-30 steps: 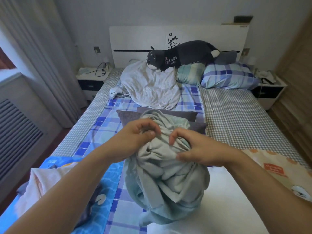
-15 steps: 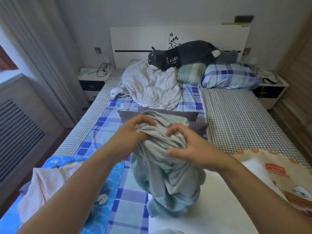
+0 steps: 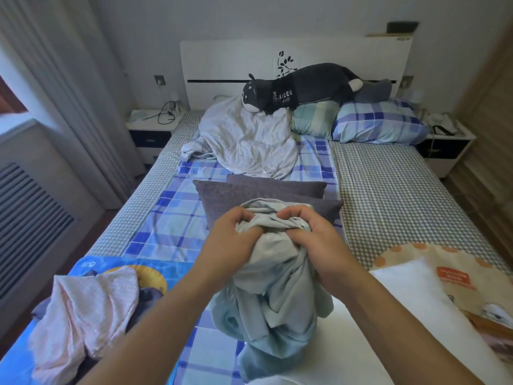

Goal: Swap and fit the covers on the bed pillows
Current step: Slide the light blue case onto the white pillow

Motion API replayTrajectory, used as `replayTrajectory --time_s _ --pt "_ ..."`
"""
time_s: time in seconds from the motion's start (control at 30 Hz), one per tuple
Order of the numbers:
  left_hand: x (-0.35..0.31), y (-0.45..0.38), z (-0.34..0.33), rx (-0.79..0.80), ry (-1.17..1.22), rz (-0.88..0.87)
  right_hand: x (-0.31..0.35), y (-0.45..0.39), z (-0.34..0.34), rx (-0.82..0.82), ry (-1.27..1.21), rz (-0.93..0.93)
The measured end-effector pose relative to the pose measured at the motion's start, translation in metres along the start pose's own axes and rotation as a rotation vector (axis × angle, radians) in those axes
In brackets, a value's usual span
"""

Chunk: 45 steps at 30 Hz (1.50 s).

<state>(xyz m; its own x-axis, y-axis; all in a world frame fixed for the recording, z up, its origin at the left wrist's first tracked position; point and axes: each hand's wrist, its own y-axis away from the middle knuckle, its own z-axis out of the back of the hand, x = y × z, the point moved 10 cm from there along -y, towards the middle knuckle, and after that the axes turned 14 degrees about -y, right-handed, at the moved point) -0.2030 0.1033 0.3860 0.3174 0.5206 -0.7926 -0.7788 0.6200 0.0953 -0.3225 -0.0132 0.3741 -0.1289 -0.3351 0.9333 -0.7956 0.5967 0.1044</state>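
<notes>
**Tech A:** Above the bed's near half, both hands are bunched on the pale blue-grey cover (image 3: 273,284). Left hand (image 3: 236,240) and right hand (image 3: 313,243) sit side by side at the cover's top edge. Status of each grip?

**Tech B:** Both closed on fabric. Left fingers (image 3: 244,218) curl over the gathered rim, thumb pinching from below. Right: same, mirrored. Rest of the cover hangs down from the grip toward the person, so its long axis runs approx. vertical, bottom end slumped on the white bedding (image 3: 410,307).

**Tech A:** Which relation decides the next move?

**Tech B:** Grey pillows (image 3: 249,195), two stacked, lie just beyond the hands, toward the headboard (image 3: 222,59), long axis left-to-right across the bed (image 3: 388,195). Gathered rim faces away from the person, i.e. toward them. Neither hand is clearly nearer; the front pillow is roughly centred betw. both.

**Tech A:** Judgement?

**Tech B:** Prob. locating the cover's opening. Whether the rim held is the open end: can't tell. If so, spread the grip sideways to match pillow width, then reach fwd.
</notes>
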Motion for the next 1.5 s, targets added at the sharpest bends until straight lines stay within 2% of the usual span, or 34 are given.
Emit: replayTrajectory --time_s 0.13,0.2,0.27,0.3,0.37,0.4,0.47,0.57,0.7,0.77,0.83,0.93,1.03,1.13,1.27,1.33,1.4,1.5 --pt "0.01 0.001 0.001 -0.007 0.21 0.093 0.0 0.003 -0.002 -0.03 0.238 0.118" --pt "0.012 0.006 -0.003 -0.016 0.404 0.156 -0.006 0.003 -0.001 -0.074 0.232 0.119" --pt "0.012 0.012 -0.023 0.116 0.724 0.284 -0.01 0.003 0.0 -0.124 0.197 0.107" --pt "0.006 0.017 -0.037 0.25 0.866 0.323 -0.012 0.003 0.004 -0.164 0.125 0.09" --pt "-0.005 0.028 -0.053 0.473 0.993 0.347 -0.018 0.001 0.016 -0.267 -0.097 0.029" --pt "-0.002 0.03 -0.056 0.494 0.97 0.357 -0.021 0.0 0.022 -0.309 -0.196 0.0" --pt "0.01 0.025 -0.05 0.407 0.797 0.339 -0.022 -0.003 0.027 -0.31 -0.298 -0.039" --pt "0.013 0.017 -0.037 0.312 0.65 0.257 -0.02 -0.004 0.023 -0.227 -0.284 -0.069" --pt "-0.007 0.03 -0.041 0.435 0.812 0.187 -0.027 0.0 0.024 -0.19 -0.048 -0.022" --pt "-0.008 0.039 -0.047 0.526 0.843 0.174 -0.032 0.0 0.022 -0.209 -0.077 -0.013" --pt "0.003 0.042 -0.045 0.588 0.762 0.129 -0.037 -0.006 0.019 -0.24 -0.156 -0.037" --pt "0.028 0.036 -0.019 0.558 0.577 0.091 -0.052 -0.024 0.008 -0.244 -0.208 -0.132" --pt "0.057 0.015 0.029 0.367 0.395 0.133 -0.061 -0.043 -0.03 -0.092 -0.228 -0.197" --pt "0.074 -0.005 0.08 0.17 0.26 0.163 -0.05 -0.063 -0.083 0.102 -0.18 -0.144" --pt "0.051 -0.033 0.152 0.003 0.467 0.031 -0.034 -0.104 -0.155 0.271 -0.241 -0.125" --pt "0.033 -0.042 0.179 -0.004 0.55 -0.047 -0.03 -0.128 -0.191 0.34 -0.262 -0.111" --pt "0.034 -0.052 0.188 0.041 0.531 -0.064 -0.034 -0.147 -0.219 0.414 -0.156 -0.094" --pt "0.101 -0.068 0.163 0.08 0.413 0.102 -0.095 -0.173 -0.207 0.491 0.303 -0.128"
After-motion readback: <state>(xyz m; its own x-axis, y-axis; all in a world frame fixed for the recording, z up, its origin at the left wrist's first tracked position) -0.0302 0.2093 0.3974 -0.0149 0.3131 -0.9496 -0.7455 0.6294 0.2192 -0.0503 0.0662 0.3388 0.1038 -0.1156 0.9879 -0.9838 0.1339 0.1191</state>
